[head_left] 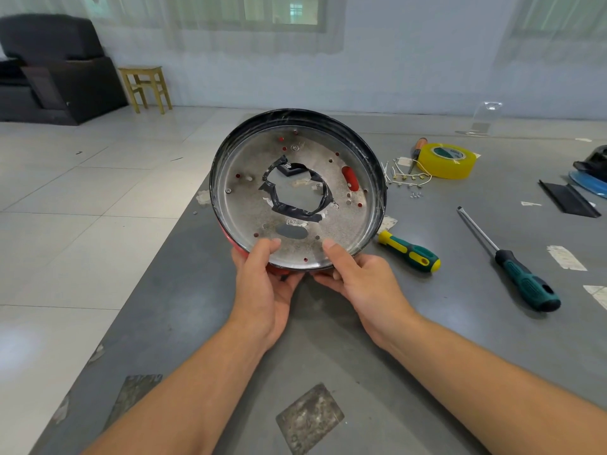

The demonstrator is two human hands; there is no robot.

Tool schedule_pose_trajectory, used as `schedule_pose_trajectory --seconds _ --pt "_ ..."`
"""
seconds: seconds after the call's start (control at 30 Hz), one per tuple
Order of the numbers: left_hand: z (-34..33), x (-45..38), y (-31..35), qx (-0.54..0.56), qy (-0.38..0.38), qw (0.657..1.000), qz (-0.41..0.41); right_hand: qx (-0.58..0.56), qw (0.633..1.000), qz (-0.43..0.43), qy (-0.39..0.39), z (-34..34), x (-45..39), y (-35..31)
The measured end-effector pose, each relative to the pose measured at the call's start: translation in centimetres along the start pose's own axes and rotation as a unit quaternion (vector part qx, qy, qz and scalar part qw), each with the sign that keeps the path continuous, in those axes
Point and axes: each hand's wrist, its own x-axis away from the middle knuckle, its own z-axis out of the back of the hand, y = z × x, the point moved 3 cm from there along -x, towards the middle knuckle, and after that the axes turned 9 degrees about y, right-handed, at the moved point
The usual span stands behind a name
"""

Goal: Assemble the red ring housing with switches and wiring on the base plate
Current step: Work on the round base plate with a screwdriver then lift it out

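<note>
Two bare arms reach forward over the gray table (427,323). The left hand (262,284) and the right hand (364,280) hold the round housing (295,192) by its near edge, tipped up above the table. Each thumb presses on the silver base plate (249,208) inside it, and the other fingers curl under the red rim (239,249). The plate has a big middle hole with black tape (295,210) around it. Just right of the right hand lies a yellow and green screwdriver (410,252). Farther right lies a long screwdriver (512,264) with a dark green handle. Beyond the right hand sit small white wires (405,175) and a yellow tape roll (448,160).
</note>
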Motion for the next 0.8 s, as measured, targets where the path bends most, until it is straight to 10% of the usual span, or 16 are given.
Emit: schedule_pose_trajectory --seconds 0.8 --pt "-0.3 0.3 0.2 -0.036 -0.029 0.999 -0.004 -0.019 0.999 0.014 -0.029 -0.6 1.5 -1.5"
